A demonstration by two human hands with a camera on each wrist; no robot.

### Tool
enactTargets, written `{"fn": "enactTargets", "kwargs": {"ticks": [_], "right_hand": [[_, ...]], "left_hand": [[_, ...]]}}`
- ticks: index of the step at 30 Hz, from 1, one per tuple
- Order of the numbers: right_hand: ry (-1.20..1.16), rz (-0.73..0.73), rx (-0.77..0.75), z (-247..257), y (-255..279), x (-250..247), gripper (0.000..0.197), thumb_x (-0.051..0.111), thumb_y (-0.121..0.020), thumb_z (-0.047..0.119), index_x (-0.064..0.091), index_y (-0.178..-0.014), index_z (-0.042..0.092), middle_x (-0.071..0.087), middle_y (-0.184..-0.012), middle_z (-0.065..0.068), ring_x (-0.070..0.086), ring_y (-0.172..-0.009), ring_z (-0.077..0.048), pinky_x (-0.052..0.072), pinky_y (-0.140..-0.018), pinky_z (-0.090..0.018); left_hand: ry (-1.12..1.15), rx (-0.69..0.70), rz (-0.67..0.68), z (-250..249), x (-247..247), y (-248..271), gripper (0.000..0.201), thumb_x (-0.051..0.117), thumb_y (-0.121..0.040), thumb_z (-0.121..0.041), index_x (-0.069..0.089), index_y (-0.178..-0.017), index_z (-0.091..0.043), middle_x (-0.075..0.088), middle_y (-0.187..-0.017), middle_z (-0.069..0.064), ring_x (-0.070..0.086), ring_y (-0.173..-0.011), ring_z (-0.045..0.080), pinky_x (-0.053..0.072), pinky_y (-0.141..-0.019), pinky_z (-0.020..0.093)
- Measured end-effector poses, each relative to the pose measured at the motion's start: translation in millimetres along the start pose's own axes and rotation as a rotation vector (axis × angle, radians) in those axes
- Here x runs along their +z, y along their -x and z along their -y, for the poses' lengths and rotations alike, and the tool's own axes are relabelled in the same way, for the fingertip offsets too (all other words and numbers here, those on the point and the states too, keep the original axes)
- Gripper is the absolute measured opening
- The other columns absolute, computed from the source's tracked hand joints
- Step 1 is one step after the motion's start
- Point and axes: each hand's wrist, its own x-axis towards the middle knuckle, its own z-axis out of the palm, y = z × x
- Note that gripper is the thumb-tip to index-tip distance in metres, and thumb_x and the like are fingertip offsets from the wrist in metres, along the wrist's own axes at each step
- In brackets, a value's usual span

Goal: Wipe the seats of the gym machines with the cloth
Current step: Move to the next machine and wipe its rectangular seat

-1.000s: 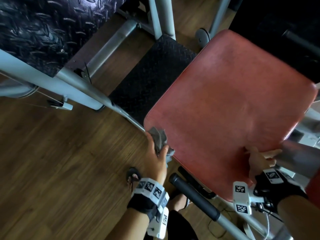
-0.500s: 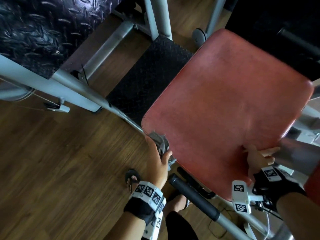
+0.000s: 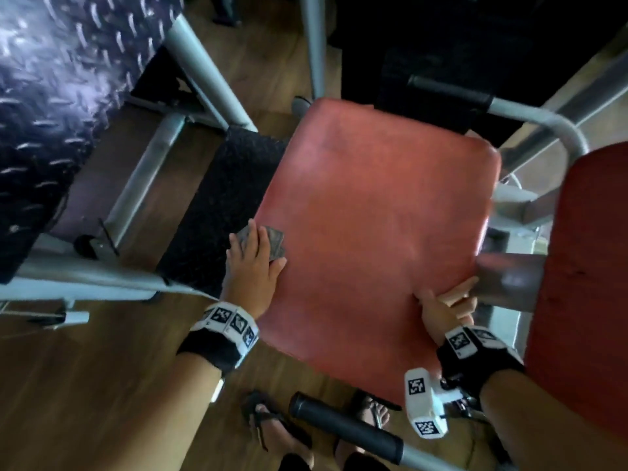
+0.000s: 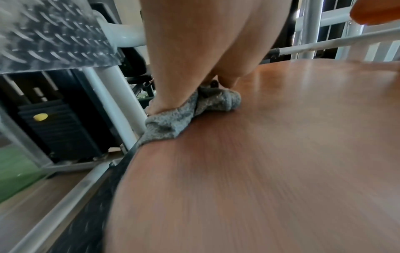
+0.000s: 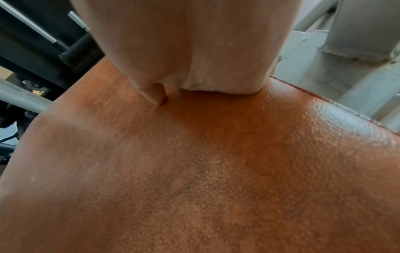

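The red padded seat (image 3: 373,232) fills the middle of the head view. A small grey cloth (image 3: 276,247) lies on its left edge, partly over the side. My left hand (image 3: 253,263) lies flat on the cloth and presses it onto the pad. In the left wrist view the cloth (image 4: 190,111) is bunched under my fingers, on the seat (image 4: 259,171). My right hand (image 3: 448,304) rests on the seat's right edge beside a metal post, its fingers curled over that edge. The right wrist view shows only its palm (image 5: 194,51) on the seat (image 5: 194,171); the fingers are hidden.
A red back pad (image 3: 584,300) stands at the right. A black-gripped handle bar (image 3: 343,433) juts out below the seat near my sandalled feet. Grey frame tubes (image 3: 210,79) and a black tread plate (image 3: 47,113) stand at the left on the wooden floor (image 3: 85,385).
My left hand has moved with the cloth from the seat's near-left corner up along the left edge, and now lies flat on it. The right hand has stayed on the right edge.
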Motion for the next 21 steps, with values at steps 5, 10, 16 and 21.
{"fn": "enactTargets", "kwargs": {"ticks": [5,10,16,21], "right_hand": [[0.044,-0.103,-0.045,4.6,2.7,7.8,0.092,0.059,-0.087,0.038,-0.001,-0.152,0.011,0.012,-0.153,-0.030,0.029,-0.132,-0.047,0.017,-0.113,-0.046],[0.136,-0.069,-0.271,9.2,-3.2,7.5,0.077,0.042,-0.067,0.039,0.046,-0.123,-0.014,0.046,-0.120,-0.035,0.064,-0.079,-0.051,0.054,-0.066,-0.055],[0.118,0.037,-0.216,6.9,-3.5,8.9,0.084,0.039,-0.063,0.042,0.047,-0.130,-0.008,0.053,-0.122,-0.038,0.061,-0.091,-0.054,0.053,-0.077,-0.058],[0.036,0.013,0.016,4.5,0.5,-0.2,0.093,0.053,-0.085,0.038,-0.010,-0.151,0.021,0.000,-0.158,-0.016,0.015,-0.140,-0.041,0.014,-0.114,-0.044]], "left_hand": [[-0.105,0.097,0.003,-86.1,-24.8,-86.2,0.073,0.031,-0.099,-0.050,0.003,-0.153,-0.010,-0.013,-0.161,0.003,-0.008,-0.143,0.048,0.002,-0.117,0.056],[-0.299,0.605,0.150,-191.0,3.4,-86.4,0.071,0.008,-0.094,-0.048,0.023,-0.151,-0.009,0.003,-0.161,0.011,-0.003,-0.145,0.045,-0.002,-0.115,0.058],[-0.450,0.872,0.060,-186.1,13.2,-74.7,0.052,0.032,-0.094,-0.046,0.035,-0.146,-0.036,0.012,-0.161,0.003,0.010,-0.147,0.034,0.018,-0.115,0.053],[-0.339,0.649,-0.021,-109.2,-7.8,-94.0,0.053,0.028,-0.096,-0.052,0.022,-0.148,-0.043,-0.002,-0.162,0.003,0.003,-0.149,0.030,0.021,-0.115,0.055]]}}
